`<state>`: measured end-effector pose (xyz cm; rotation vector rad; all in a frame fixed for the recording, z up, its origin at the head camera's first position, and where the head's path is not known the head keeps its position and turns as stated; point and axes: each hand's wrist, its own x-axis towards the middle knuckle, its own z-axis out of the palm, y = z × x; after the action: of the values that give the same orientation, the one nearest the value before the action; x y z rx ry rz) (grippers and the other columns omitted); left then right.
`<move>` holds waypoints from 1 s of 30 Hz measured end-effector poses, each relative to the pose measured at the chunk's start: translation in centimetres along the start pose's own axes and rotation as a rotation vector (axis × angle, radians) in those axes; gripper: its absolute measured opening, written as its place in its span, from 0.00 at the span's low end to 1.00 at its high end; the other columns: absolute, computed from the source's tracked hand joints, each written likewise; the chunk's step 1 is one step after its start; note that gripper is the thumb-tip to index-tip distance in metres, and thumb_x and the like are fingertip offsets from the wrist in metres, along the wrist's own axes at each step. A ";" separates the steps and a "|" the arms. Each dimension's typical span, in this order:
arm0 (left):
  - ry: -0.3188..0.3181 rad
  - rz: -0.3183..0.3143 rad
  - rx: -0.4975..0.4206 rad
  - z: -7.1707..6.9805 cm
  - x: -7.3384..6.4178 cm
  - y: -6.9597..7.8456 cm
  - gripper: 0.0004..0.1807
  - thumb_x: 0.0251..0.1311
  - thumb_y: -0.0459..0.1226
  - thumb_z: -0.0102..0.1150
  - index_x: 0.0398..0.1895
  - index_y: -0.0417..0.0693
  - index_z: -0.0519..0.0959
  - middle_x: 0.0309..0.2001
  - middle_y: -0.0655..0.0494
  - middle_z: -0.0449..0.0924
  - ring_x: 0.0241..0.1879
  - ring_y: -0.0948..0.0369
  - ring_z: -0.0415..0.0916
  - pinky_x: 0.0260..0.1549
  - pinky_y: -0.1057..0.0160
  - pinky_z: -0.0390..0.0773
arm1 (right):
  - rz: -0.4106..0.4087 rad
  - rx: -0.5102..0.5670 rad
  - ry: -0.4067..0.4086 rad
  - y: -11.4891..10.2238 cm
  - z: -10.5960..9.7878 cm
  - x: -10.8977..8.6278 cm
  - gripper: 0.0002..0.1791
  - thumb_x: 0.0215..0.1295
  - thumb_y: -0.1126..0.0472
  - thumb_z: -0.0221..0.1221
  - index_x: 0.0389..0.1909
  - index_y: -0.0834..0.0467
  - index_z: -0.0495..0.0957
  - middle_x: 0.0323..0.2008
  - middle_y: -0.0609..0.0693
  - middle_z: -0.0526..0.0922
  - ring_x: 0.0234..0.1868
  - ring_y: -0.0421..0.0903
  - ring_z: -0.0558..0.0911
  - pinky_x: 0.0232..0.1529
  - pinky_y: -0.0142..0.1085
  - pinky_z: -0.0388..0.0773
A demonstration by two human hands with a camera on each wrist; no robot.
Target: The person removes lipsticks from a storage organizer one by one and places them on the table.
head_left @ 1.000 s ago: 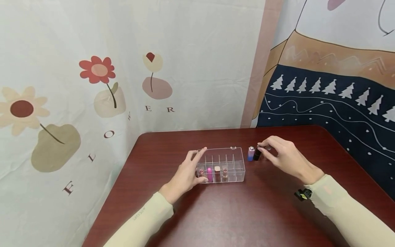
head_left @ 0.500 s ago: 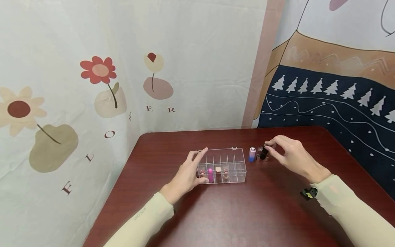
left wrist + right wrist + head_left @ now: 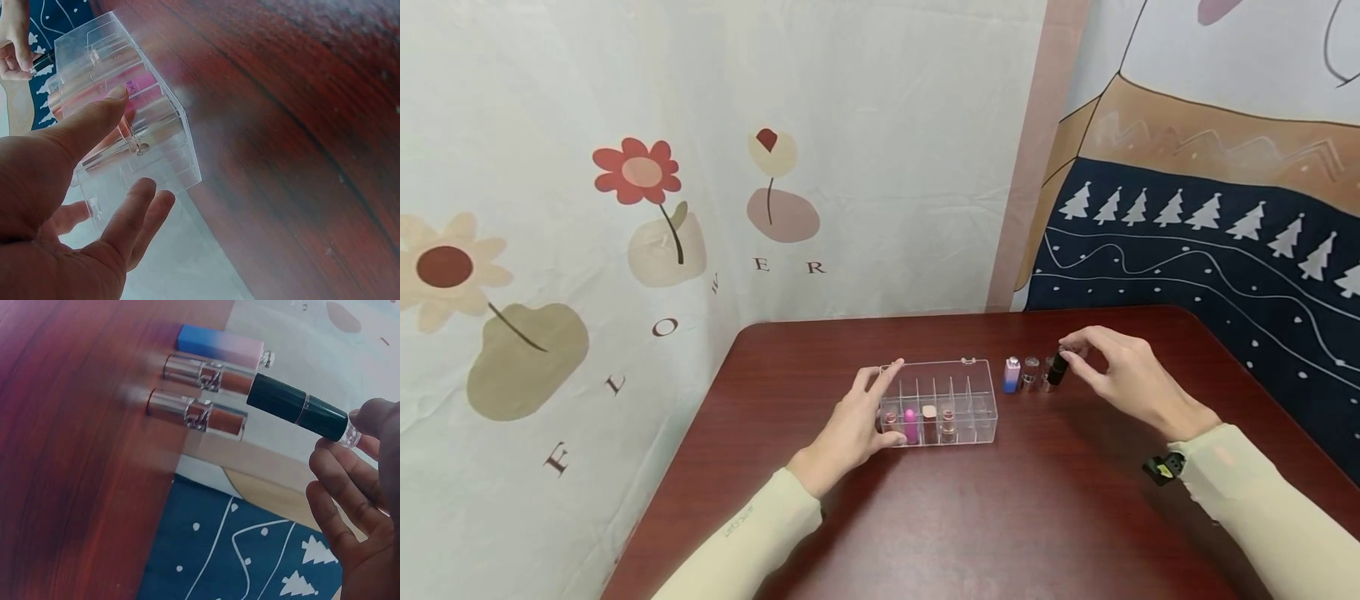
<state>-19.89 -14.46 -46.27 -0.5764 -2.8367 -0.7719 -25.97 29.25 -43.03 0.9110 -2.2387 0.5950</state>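
Observation:
My left hand (image 3: 846, 425) holds the left end of a clear compartment box (image 3: 986, 417), thumb at its front and fingers round the side and back. Several lipsticks stand in its front row, one of them bright pink (image 3: 911, 426). With fingertips and thumb, my right hand (image 3: 1116, 375) pinches a black lipstick (image 3: 294, 407) by its clear end, tilted in the air. Close by, a pink-to-blue lipstick (image 3: 219, 345) and two clear-capped lipsticks, one in the middle (image 3: 209, 375) and one on the right (image 3: 197, 414), stand in a row on the table.
The dark red wooden table (image 3: 955, 517) reaches back to a white fabric hanging (image 3: 880, 167) printed with flowers. A navy hanging with white trees (image 3: 1210, 258) borders it on the right. The box has raised clear dividers and a hinge at the back.
My right hand has carried the black lipstick to the right, past the two clear-capped lipsticks, which now show beside the pink-to-blue one. My left hand stays at the box.

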 end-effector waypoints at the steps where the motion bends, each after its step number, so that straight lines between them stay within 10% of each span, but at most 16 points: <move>1: 0.000 0.004 0.000 0.0 0.0 0.0 0.67 0.57 0.39 0.93 0.96 0.59 0.59 0.81 0.39 0.70 0.32 0.65 0.77 0.45 0.53 0.89 | 0.005 -0.002 -0.002 0.1 0.0 -0.1 0.22 0.60 0.73 0.83 0.54 0.57 0.91 0.45 0.48 0.94 0.39 0.42 0.86 0.50 0.17 0.76; 30: 0.016 0.006 -0.001 0.1 0.0 0.0 0.68 0.54 0.37 0.95 0.95 0.58 0.61 0.79 0.37 0.71 0.28 0.60 0.75 0.47 0.44 0.91 | 0.107 -0.055 -0.074 3.2 0.2 -1.9 0.17 0.66 0.69 0.81 0.53 0.56 0.93 0.43 0.49 0.94 0.37 0.44 0.88 0.40 0.24 0.79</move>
<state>-19.90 -14.40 -46.39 -0.5753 -2.8192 -0.7731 -27.34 32.08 -45.08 0.8015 -2.3707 0.5530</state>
